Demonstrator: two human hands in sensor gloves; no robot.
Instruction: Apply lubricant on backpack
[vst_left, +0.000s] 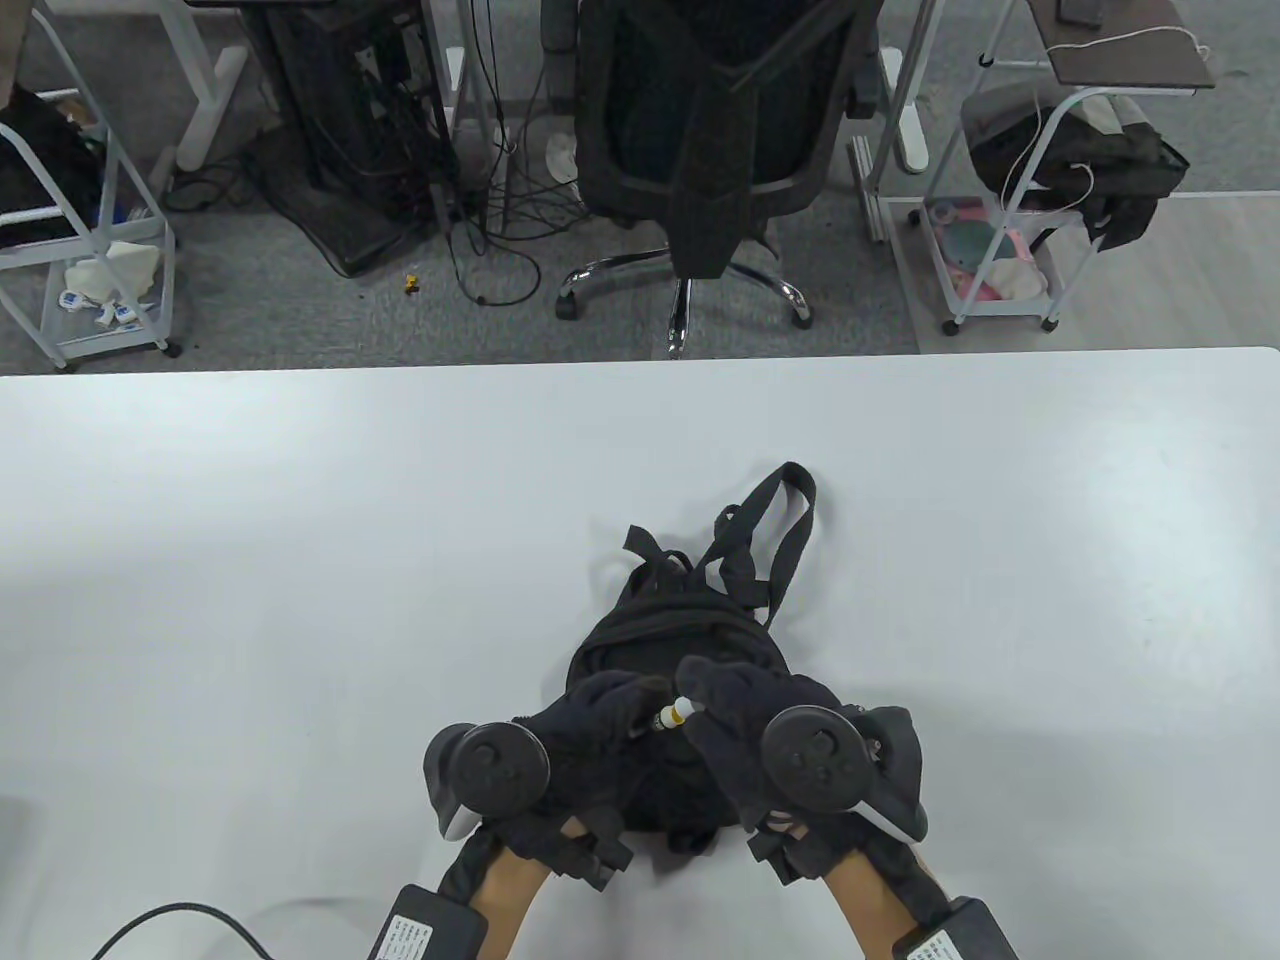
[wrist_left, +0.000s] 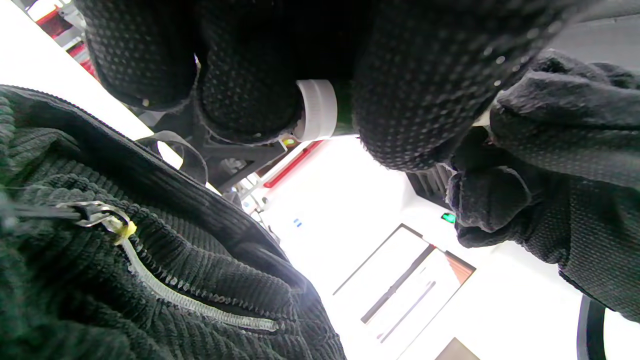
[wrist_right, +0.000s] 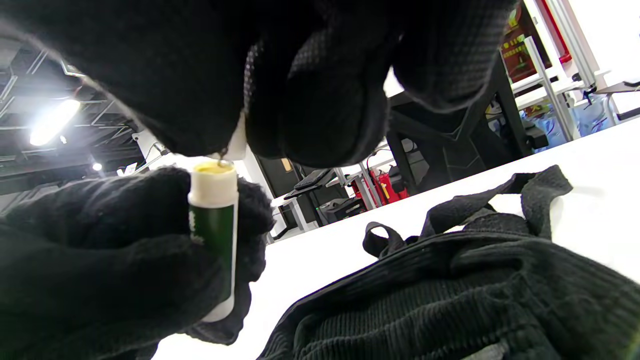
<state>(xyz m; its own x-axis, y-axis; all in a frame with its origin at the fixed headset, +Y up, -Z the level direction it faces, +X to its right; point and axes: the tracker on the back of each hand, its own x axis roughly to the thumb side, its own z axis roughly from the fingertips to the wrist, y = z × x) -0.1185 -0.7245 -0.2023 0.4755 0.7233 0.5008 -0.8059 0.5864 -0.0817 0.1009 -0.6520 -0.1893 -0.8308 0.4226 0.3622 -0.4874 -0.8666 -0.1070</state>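
A black corduroy backpack (vst_left: 680, 630) lies on the white table (vst_left: 300, 560), straps toward the far side. Both hands hover over its near end. My left hand (vst_left: 600, 720) grips a green lubricant stick (wrist_right: 212, 235) upright, its yellowish top bared (wrist_right: 213, 168); the stick's white end shows between the left fingers (wrist_left: 317, 110). My right hand (vst_left: 740, 700) is right above the stick's top and pinches a small white piece, seemingly the cap (wrist_right: 241, 139). The backpack's zipper (wrist_left: 175, 295) carries a pale waxy streak below its metal pull (wrist_left: 95, 212).
An office chair (vst_left: 700, 150) and wire carts (vst_left: 90, 250) stand on the floor beyond the table's far edge. A cable (vst_left: 170, 925) lies at the near left. The backpack's strap loop (vst_left: 785, 500) reaches toward the table's middle.
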